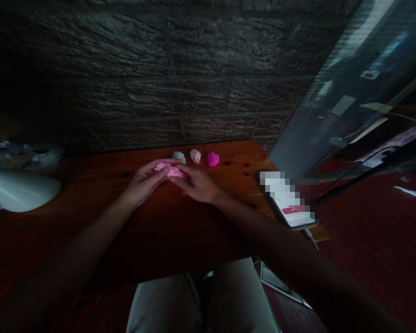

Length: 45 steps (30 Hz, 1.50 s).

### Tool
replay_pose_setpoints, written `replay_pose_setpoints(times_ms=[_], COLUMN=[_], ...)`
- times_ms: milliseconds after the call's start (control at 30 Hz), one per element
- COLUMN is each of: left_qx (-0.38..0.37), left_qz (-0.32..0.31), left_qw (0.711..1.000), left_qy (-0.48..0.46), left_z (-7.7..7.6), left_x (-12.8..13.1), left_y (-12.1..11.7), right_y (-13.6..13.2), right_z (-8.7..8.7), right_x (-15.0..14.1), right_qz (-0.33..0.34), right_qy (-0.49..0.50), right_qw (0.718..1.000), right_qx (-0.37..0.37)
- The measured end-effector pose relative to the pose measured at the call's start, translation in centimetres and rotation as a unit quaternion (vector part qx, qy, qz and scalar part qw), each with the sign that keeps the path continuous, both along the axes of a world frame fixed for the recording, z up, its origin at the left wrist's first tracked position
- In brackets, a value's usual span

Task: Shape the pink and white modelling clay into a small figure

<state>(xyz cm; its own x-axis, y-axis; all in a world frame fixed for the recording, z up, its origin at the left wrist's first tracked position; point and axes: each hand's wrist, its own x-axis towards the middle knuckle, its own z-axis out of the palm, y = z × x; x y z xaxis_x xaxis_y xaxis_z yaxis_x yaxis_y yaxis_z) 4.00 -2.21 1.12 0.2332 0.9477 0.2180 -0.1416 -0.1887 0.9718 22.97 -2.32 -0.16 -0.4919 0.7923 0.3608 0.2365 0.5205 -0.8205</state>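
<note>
A soft lump of pink modelling clay (173,171) is held between both hands above the wooden table. My left hand (144,181) grips its left side, with the thumb pressed on top. My right hand (198,183) closes on the right side of the same lump, fingers and thumb against it. Just beyond the hands lie three small lumps: a whitish clay lump (179,157), partly covered by the fingers, a pale pink clay lump (195,156) and a bright magenta clay lump (212,159).
The wooden table (100,185) runs along a dark stone wall (201,92). A lit phone (291,203) with a cable lies at the right edge. To the left are a white rounded object (27,189) and crumpled clear plastic (46,157). A translucent panel (319,101) stands at right.
</note>
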Motion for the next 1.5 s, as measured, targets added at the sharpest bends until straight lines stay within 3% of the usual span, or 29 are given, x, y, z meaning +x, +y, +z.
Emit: replay_pose_setpoints(times_ms=[567,1000,1133,1300,1500], left_qx=[-0.021,-0.026,-0.024,-0.022,-0.011], left_qz=[-0.028,-0.037,-0.040,-0.056,-0.044], left_qw=[0.999,0.999,0.998,0.997,0.998], left_qy=[-0.004,-0.026,-0.043,-0.043,-0.034], left_z=[-0.2,-0.8,-0.7,-0.2,0.0], left_x=[-0.3,-0.8,-0.7,-0.6,-0.4], left_y=[-0.1,0.4,0.4,0.2,0.0], right_y=[0.1,0.5,0.4,-0.1,-0.2], right_z=[-0.5,-0.5,-0.3,0.5,0.7], right_x=[-0.6,-0.5,-0.6,-0.6,-0.6], right_qz=[0.079,0.076,0.062,0.093,0.096], right_qy=[0.071,0.095,0.108,0.096,0.095], right_qw=[0.990,0.989,0.984,0.972,0.971], right_qx=[-0.092,-0.088,-0.130,-0.194,-0.200])
